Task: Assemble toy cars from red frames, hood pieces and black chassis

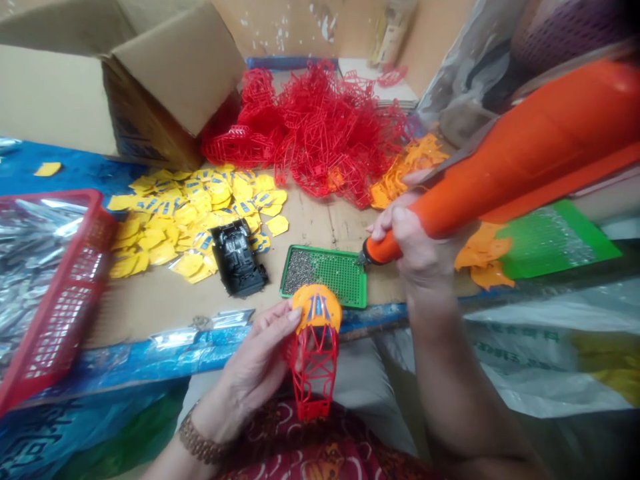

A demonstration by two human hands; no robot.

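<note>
My left hand [265,357] pinches a red plastic toy-car frame [316,373] topped by an orange-yellow panel [317,308] with dark stripes, held over my lap at the table's front edge. In my right hand [420,250] is a big orange electric screwdriver [500,160], gripped near its nose. Its tip meets the right side of a green perforated tray [345,277]; whether a screw sits on the bit is too small to see. Small metal screws [300,270] lie heaped in the tray's left part. A black toy-car body part [239,257] lies left of the tray.
Red frames [325,133] are piled at the back, yellow panels [195,207] at left. Orange pieces [483,253] and a green sheet [565,240] lie at right. A red basket [75,300] of silvery parts and a cardboard box [150,73] stand on the left.
</note>
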